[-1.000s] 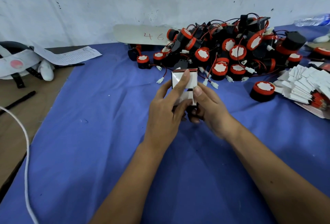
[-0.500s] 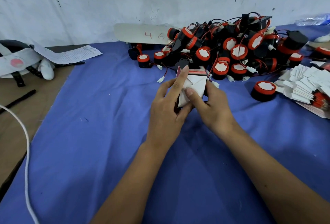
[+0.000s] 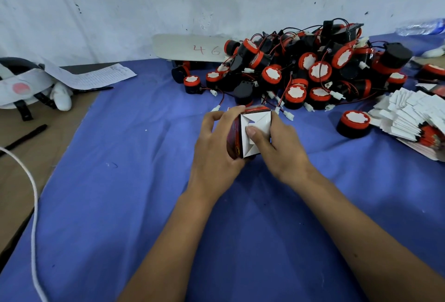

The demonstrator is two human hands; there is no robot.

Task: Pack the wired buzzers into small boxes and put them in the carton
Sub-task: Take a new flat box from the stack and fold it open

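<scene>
Both hands, L [image 3: 214,147] & R [image 3: 277,150], grip small cardboard box [image 3: 250,133] just before buzzer pile [image 3: 313,68]; white flaps now folded shut vs earlier.

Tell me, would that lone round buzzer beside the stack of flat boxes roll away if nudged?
Probably not: the buzzer sits flat on its base, so it would likely slide on the cloth. Tipped sideways, its round body might roll.

I see a scuffed white wall [image 3: 168,0] behind a brown table [image 3: 14,157]. A blue cloth [image 3: 120,205] covers most of it. The light looks even, with soft shadows on the cloth.
</scene>
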